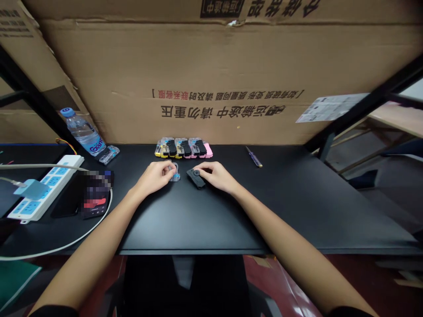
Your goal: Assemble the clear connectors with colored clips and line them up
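Above the middle of the black table, my left hand (154, 177) pinches a small clear plastic piece (175, 177) with a bit of blue in it. Its fingers partly cover the piece. Just to the right, my right hand (216, 175) grips a flat black plastic part (197, 179) with a round feature near its top. The two pieces are close together but apart. Behind them stands a row of small clear-and-black plastic devices (183, 148) with yellow and pink parts. A screwdriver (254, 157) with a translucent purple handle lies to the right.
A water bottle (84, 132) leans at the back left beside another clear-and-black device (109, 155). The power strip (49, 187), a phone (95, 204) and a white cable (89, 234) occupy the left side. A cardboard wall (205, 61) bounds the table's back.
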`<move>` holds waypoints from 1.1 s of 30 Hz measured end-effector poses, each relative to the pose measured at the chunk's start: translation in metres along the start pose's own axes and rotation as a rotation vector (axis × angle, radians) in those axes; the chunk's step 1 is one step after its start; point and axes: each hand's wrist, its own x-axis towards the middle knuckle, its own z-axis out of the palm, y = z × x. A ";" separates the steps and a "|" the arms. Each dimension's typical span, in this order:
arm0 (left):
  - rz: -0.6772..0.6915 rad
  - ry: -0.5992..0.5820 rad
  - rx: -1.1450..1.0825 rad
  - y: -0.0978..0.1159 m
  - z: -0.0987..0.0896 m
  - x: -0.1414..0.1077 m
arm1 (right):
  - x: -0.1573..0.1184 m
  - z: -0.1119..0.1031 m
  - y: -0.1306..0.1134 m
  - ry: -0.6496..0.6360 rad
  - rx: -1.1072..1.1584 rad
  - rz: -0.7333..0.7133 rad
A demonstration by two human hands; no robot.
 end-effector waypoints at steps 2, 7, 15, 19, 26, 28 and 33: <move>-0.005 -0.030 -0.097 0.003 0.002 0.000 | 0.000 0.000 -0.001 0.053 -0.038 -0.003; 0.116 -0.013 -0.060 0.007 -0.001 0.000 | -0.004 -0.004 -0.011 0.170 -0.160 -0.028; 0.183 -0.253 0.132 0.002 -0.004 -0.005 | -0.016 0.001 -0.024 -0.058 -0.476 -0.077; 0.147 -0.236 0.152 0.000 -0.003 -0.004 | -0.015 -0.002 -0.019 -0.066 -0.488 -0.080; 0.141 -0.233 0.153 -0.001 -0.002 -0.004 | -0.010 -0.006 -0.010 -0.064 -0.471 -0.108; 0.140 -0.232 0.153 -0.001 -0.003 -0.004 | -0.009 -0.006 -0.009 -0.050 -0.447 -0.105; 0.141 -0.227 0.142 -0.003 0.000 -0.004 | -0.010 -0.005 -0.008 -0.041 -0.374 -0.104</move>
